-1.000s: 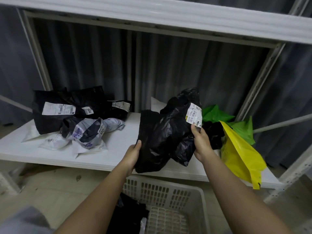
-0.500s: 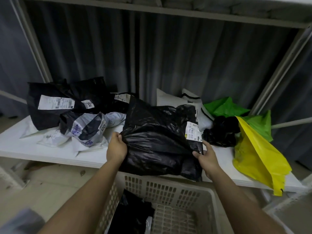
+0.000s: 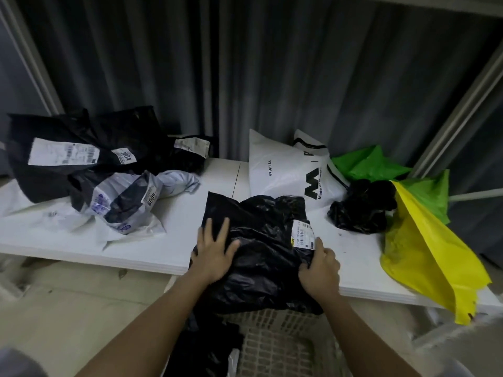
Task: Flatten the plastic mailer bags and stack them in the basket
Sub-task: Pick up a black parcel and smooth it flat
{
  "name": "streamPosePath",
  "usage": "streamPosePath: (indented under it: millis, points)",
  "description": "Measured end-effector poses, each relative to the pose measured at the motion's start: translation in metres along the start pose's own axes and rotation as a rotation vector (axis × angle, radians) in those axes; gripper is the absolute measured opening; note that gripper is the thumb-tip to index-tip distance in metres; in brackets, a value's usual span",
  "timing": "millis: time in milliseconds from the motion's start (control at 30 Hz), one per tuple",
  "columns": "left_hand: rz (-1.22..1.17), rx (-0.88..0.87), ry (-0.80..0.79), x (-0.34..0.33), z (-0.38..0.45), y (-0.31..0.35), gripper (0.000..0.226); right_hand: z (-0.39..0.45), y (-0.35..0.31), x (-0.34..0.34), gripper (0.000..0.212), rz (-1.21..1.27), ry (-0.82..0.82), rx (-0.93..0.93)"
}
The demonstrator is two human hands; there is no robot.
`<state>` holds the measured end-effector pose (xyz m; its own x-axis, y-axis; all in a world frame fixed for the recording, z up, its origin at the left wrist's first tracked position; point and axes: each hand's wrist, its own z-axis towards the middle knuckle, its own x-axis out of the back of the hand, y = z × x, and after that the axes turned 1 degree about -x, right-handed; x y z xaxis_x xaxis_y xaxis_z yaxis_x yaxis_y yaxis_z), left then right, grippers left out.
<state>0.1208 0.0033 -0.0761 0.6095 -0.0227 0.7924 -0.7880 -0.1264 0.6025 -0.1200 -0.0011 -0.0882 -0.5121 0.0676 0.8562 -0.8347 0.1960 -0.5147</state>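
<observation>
A crumpled black mailer bag (image 3: 264, 240) with a white label lies on the white shelf (image 3: 174, 240), its near edge hanging over the front. My left hand (image 3: 213, 253) presses flat on its left side, fingers spread. My right hand (image 3: 319, 268) grips its right edge just below the label, fingers curled into the plastic. Below the shelf edge stands the white slotted basket (image 3: 275, 346), and a black bag (image 3: 206, 346) lies inside at its left.
On the shelf's left lie black mailers (image 3: 81, 151) and a crumpled grey-white one (image 3: 130, 202). A white printed bag (image 3: 285, 172), a small black bag (image 3: 362, 205), green bags (image 3: 370, 164) and a yellow bag (image 3: 427, 257) crowd the right. Grey curtain hangs behind.
The black bag went from held up in the air to laid on the shelf. My left hand changed from gripping its edge to pressing flat on it. The view tilted down.
</observation>
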Motion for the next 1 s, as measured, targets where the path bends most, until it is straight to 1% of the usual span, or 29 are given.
streamPosePath:
  millis: [33, 67, 100, 133, 167, 233, 267, 333, 433, 533, 600, 833, 1000]
  points:
    - [0.079, -0.035, -0.048, -0.006, 0.003, 0.001, 0.063, 0.001, -0.005, -0.004, 0.065, -0.125, 0.113, 0.097]
    - [0.153, -0.059, -0.084, -0.01, 0.002, 0.003, 0.062, 0.0, -0.011, -0.007, 0.063, -0.187, 0.19, 0.223]
    - [0.208, -0.082, -0.111, -0.016, 0.005, 0.005, 0.062, 0.005, -0.015, -0.012, 0.062, -0.213, 0.205, 0.344]
    - [0.246, -0.091, -0.132, -0.02, 0.005, 0.008, 0.061, 0.007, -0.022, -0.016, 0.059, -0.245, 0.191, 0.444]
    - [0.274, -0.088, -0.145, -0.024, 0.009, 0.009, 0.061, 0.012, -0.027, -0.022, 0.057, -0.286, 0.14, 0.53]
    - [0.329, -0.07, -0.148, -0.031, 0.014, 0.011, 0.061, 0.022, -0.032, -0.031, 0.056, -0.358, 0.037, 0.626]
    - [0.355, -0.063, -0.136, -0.034, 0.017, 0.01, 0.061, 0.027, -0.033, -0.035, 0.059, -0.377, -0.002, 0.64]
    - [0.449, -0.087, -0.099, -0.039, 0.024, 0.007, 0.062, 0.036, -0.033, -0.041, 0.067, -0.405, -0.061, 0.621]
    - [0.573, -0.152, -0.076, -0.04, 0.032, -0.001, 0.07, 0.042, -0.034, -0.048, 0.073, -0.444, -0.174, 0.523]
    - [0.547, -0.125, -0.126, -0.042, 0.038, -0.007, 0.071, 0.044, -0.03, -0.055, 0.075, -0.423, -0.286, 0.412]
    - [0.522, -0.105, -0.14, -0.046, 0.039, -0.011, 0.075, 0.044, -0.026, -0.059, 0.076, -0.425, -0.33, 0.357]
    - [0.464, -0.051, -0.166, -0.052, 0.04, -0.015, 0.07, 0.047, -0.027, -0.062, 0.074, -0.474, -0.418, 0.302]
    - [0.455, -0.017, -0.231, -0.05, 0.043, -0.014, 0.068, 0.048, -0.028, -0.062, 0.076, -0.468, -0.462, 0.282]
